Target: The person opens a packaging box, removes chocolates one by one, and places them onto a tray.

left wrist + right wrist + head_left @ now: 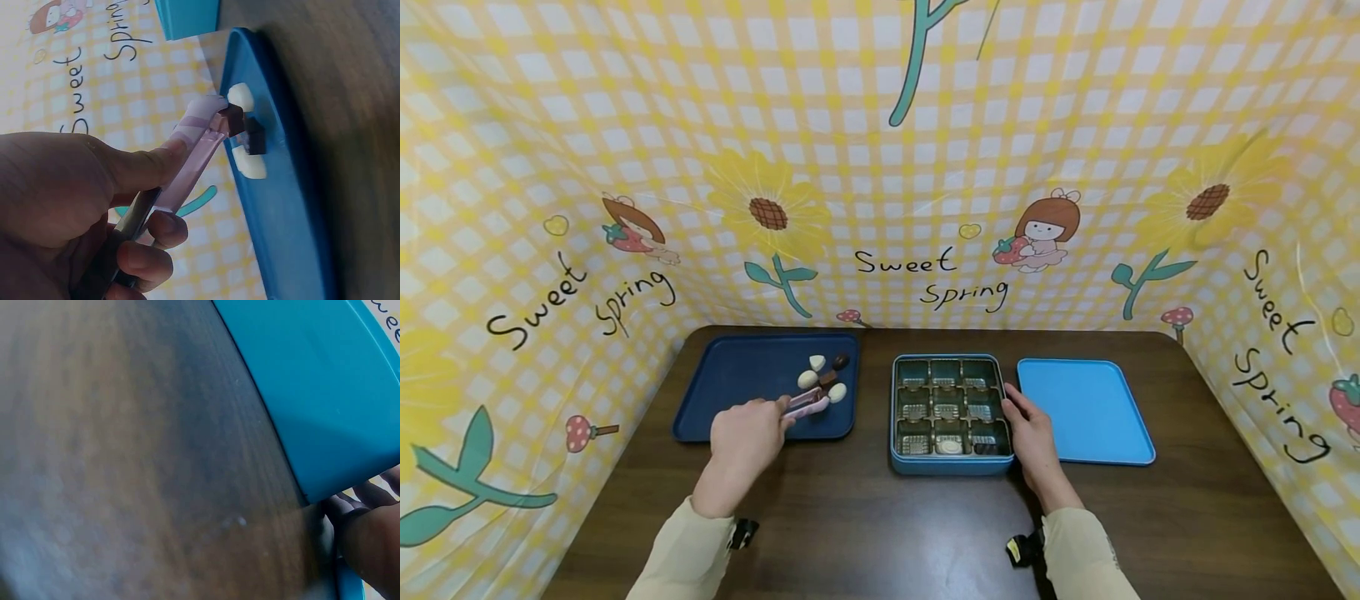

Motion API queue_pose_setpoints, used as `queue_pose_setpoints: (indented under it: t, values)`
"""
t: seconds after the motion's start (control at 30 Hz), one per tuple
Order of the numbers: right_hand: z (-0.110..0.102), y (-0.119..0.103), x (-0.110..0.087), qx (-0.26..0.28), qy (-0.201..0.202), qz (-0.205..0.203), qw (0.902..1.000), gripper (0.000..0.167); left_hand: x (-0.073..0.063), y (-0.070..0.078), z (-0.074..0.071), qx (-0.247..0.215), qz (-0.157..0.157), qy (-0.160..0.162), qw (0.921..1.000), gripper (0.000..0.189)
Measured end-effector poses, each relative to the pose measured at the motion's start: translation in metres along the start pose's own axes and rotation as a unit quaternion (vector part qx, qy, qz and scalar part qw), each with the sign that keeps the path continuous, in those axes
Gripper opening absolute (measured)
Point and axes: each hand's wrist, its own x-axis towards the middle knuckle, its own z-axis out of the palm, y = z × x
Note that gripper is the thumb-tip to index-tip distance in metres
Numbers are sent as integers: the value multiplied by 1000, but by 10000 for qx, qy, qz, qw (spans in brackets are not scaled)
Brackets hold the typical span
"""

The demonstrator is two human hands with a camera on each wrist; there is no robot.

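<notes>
My left hand grips a pair of tongs with pale pink ends and dark handles. In the left wrist view the tong tips are at a brown chocolate; whether they squeeze it, I cannot tell. Other white and dark chocolates lie around it on the navy tray. My right hand rests against the right side of a blue box, fingers along its wall. Inside the box is a clear divided insert; its front row has a white piece in the middle and a dark piece at right.
A light blue lid lies flat right of the box, close to my right hand. Brown tabletop extends in front of tray and box. A yellow checked cloth stands around the back and sides.
</notes>
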Motion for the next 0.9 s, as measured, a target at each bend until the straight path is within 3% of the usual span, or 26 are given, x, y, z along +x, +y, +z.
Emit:
queue_pose_setpoints:
  t: [0.47, 0.9]
  values:
    - [1, 0, 1, 76, -10, 10, 10000, 50, 6, -4, 19, -60, -176, -628, 9979, 31]
    - [1, 0, -1, 47, -21, 39, 10000, 51, 8, -5, 22, -423, -424, -816, 9949, 34]
